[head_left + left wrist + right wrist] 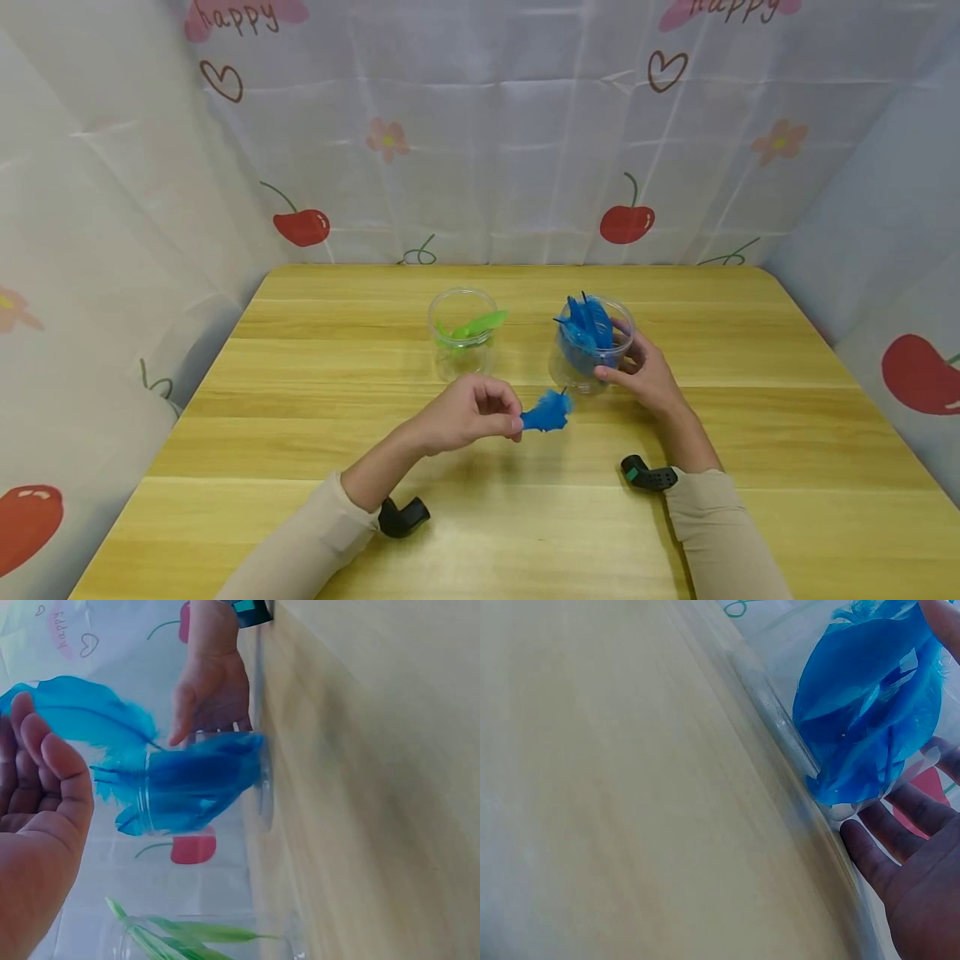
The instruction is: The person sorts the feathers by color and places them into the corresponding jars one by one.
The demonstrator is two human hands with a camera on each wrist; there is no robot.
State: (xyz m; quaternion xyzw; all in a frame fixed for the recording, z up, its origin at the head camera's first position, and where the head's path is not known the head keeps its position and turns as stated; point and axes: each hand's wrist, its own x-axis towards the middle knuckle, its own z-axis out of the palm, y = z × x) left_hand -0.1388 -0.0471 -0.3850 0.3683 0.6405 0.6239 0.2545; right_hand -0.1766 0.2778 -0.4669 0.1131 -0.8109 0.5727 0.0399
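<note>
In the head view my left hand pinches a blue feather between thumb and fingertips, over the table in front of the jars. That same feather stretches out from the left hand in the left wrist view, its quill pointing toward the jar. A clear round jar on the right holds several blue feathers that stick up past its rim. My right hand grips this jar from its right side, thumb at the front and fingers around the back.
To the left stands a second clear jar with green feathers in it, one leaning over the rim. Both jars are on a wooden table. A patterned cloth hangs behind the table's far edge.
</note>
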